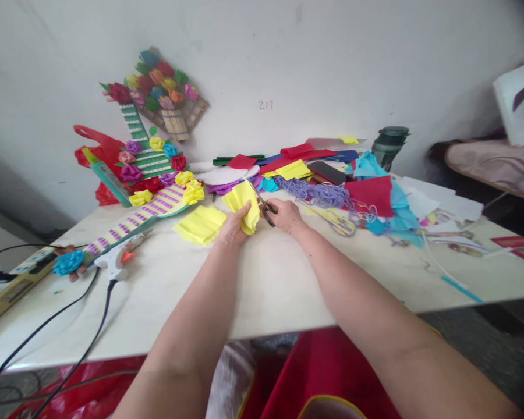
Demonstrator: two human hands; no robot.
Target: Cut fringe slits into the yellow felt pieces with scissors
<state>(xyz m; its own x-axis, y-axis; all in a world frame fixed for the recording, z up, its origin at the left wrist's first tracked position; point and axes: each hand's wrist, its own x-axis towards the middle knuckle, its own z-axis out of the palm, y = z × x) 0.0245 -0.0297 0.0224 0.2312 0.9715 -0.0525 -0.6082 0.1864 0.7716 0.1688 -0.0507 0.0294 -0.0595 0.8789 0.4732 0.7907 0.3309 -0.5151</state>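
My left hand is closed on a folded piece of yellow crepe paper, held upright above the table. In my right hand is a pair of scissors with dark handles, the blades pointing up and left along the right side of the paper. Whether the blades touch the paper I cannot tell. Just left of my left hand lies a flat stack of yellow crepe paper on the table.
A white glue gun with a black cord lies left, near a power strip. Paper-flower decorations and a green glue bottle stand behind. Purple yarn, coloured paper and a dark tumbler fill the back right.
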